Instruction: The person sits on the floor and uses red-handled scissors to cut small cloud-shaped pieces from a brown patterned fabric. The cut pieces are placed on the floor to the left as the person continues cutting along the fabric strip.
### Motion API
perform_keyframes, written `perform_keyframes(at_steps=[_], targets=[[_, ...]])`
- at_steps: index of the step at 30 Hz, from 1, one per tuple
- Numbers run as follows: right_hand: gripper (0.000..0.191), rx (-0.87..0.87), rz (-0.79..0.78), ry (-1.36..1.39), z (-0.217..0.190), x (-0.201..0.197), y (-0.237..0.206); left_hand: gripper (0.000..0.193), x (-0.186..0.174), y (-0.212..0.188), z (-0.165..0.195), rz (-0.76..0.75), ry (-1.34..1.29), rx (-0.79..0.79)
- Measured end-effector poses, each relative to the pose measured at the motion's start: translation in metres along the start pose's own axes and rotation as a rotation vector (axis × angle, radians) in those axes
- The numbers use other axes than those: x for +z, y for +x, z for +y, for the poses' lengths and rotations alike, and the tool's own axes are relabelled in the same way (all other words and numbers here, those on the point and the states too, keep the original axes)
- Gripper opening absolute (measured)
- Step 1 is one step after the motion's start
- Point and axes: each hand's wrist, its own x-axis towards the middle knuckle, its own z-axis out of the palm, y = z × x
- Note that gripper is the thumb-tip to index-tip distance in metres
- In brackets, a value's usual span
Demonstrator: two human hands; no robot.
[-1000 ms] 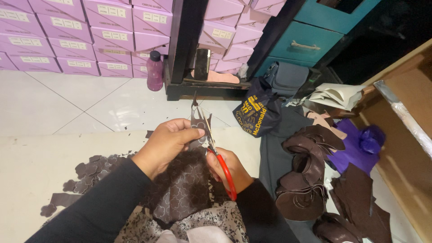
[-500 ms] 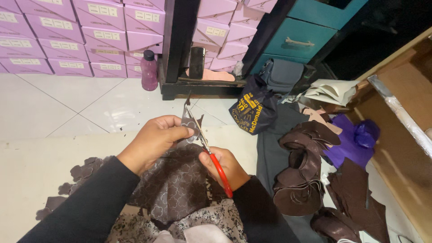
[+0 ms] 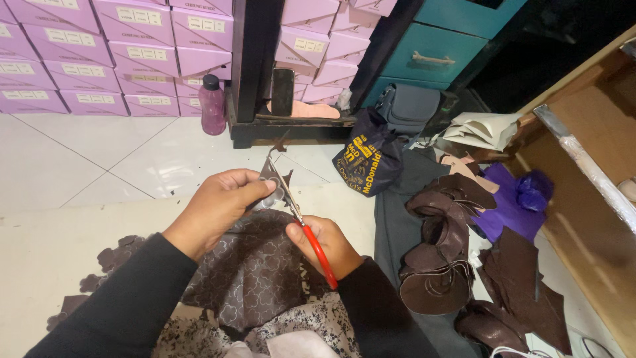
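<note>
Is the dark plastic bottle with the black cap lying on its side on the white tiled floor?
No, the dark plastic bottle with the black cap stands upright on the white tiled floor, beside the stacked lilac boxes.

A shoemaking workshop: stacked lilac shoe boxes [image 3: 139, 59], brown leather cut-outs [image 3: 440, 255] on floor

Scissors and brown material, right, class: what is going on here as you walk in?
A person seated on the floor works with both bare hands. The right hand holds red-handled scissors, blades pointing away from the body. The left hand pinches a small dark brown patterned piece against the blades. A larger sheet of the same patterned material lies over the lap. Small cut pieces lie on the floor at the left, and a pile of curled brown leather pieces sits at the right.
</note>
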Motion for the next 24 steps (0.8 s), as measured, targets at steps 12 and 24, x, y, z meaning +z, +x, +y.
perform_keyframes(at_steps=[12, 24], targets=[[0.042, 0.085, -0.031, 0.05, -0.003, 0.004, 0.0, 0.018, 0.003, -0.002, 0.001, 0.014, 0.134, 0.105], [0.042, -0.02, -0.097, 0.055, 0.003, -0.005, 0.0, 0.016, -0.005, 0.007, 0.0, -0.046, 0.2, 0.14]])
